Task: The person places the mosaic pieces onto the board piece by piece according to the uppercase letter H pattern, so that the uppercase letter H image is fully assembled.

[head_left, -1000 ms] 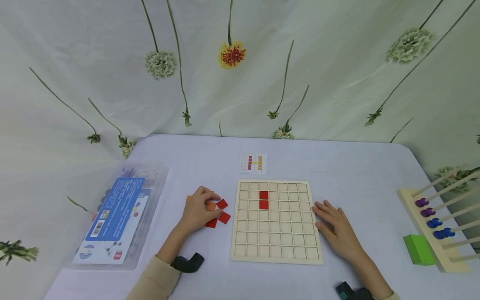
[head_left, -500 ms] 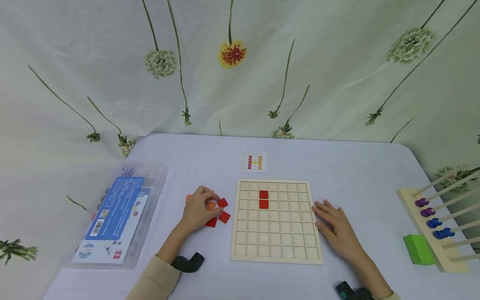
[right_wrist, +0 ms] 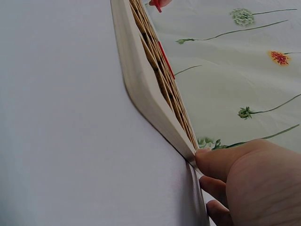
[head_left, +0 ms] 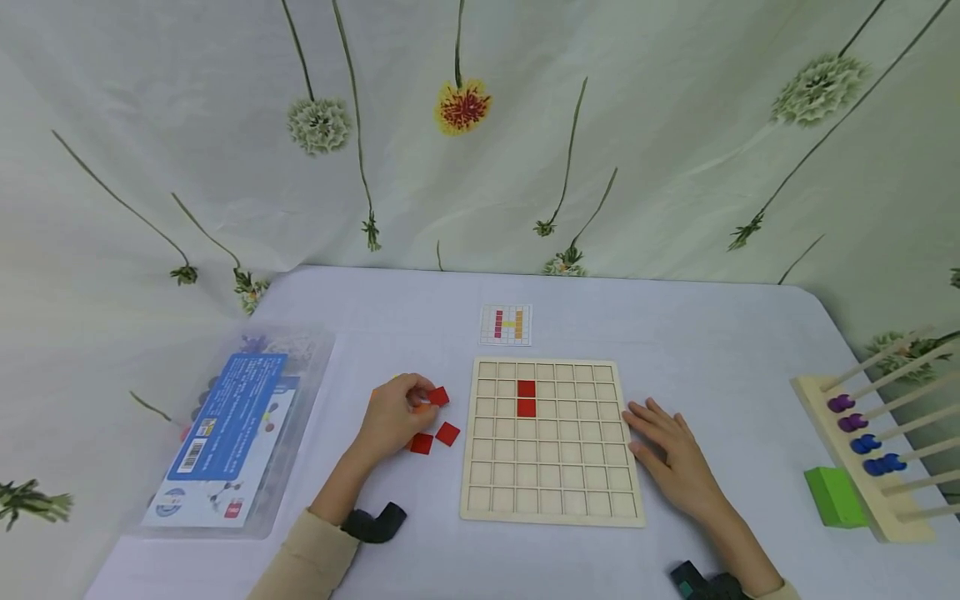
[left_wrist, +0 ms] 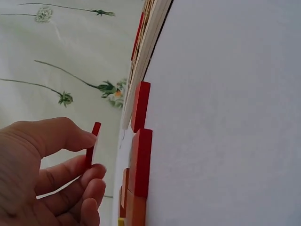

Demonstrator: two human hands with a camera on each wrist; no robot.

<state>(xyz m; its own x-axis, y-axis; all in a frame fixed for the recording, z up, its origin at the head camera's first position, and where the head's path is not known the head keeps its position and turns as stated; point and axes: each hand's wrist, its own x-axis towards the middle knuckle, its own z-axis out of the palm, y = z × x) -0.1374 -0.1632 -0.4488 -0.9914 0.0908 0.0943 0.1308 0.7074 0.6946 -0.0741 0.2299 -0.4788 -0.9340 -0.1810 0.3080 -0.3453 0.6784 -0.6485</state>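
My left hand [head_left: 392,418] pinches a red square tile [head_left: 438,397] between thumb and fingers. The left wrist view shows this tile [left_wrist: 97,129] raised above the table, standing on edge in the grip. Just below the hand lie loose red tiles [head_left: 447,433], with orange ones [left_wrist: 136,211] partly hidden behind the fingers. A pale wooden grid board [head_left: 551,475] lies to the right, two red tiles [head_left: 527,398] set in neighbouring cells of one column. At the board's right edge rests my right hand [head_left: 671,458], its fingers relaxed and thumb touching the rim.
Behind the board lies a small pattern card [head_left: 506,325] with coloured squares. A clear plastic case [head_left: 303,417] with blue-and-white printed sheets stands at the left. To the right are a wooden peg rack [head_left: 862,467] with beads and a green block [head_left: 836,497].
The left hand now holds a red tile, lifted a little up and left from where it lay in the pile. My right hand stays at the board's edge.
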